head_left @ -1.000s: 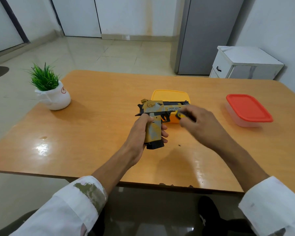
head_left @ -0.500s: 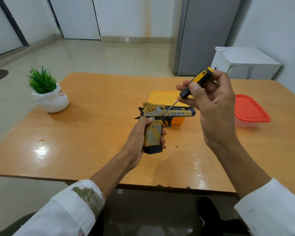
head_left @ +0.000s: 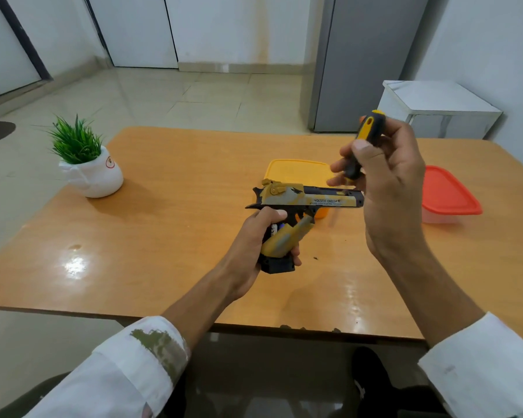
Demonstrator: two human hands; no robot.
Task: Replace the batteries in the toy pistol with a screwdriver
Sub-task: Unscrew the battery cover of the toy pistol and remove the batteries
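Note:
My left hand (head_left: 255, 236) grips the handle of the yellow-and-black toy pistol (head_left: 302, 199) above the middle of the table, barrel pointing right. The yellow grip cover (head_left: 287, 238) has swung away from the handle, and batteries (head_left: 277, 229) show in the gap. My right hand (head_left: 384, 182) holds a black-and-yellow screwdriver (head_left: 361, 143) upright above the barrel's right end. Its thin shaft is blurred below my fingers.
A yellow-lidded box (head_left: 296, 173) sits just behind the pistol. A red-lidded box (head_left: 449, 196) stands at the right. A small potted plant (head_left: 88, 164) stands at the table's far left. The wooden table (head_left: 163, 236) has a small dark speck (head_left: 315, 258) near the pistol.
My right hand lifted the screwdriver off the pistol and turned it more upright. The grip cover has come loose from the handle, showing the batteries.

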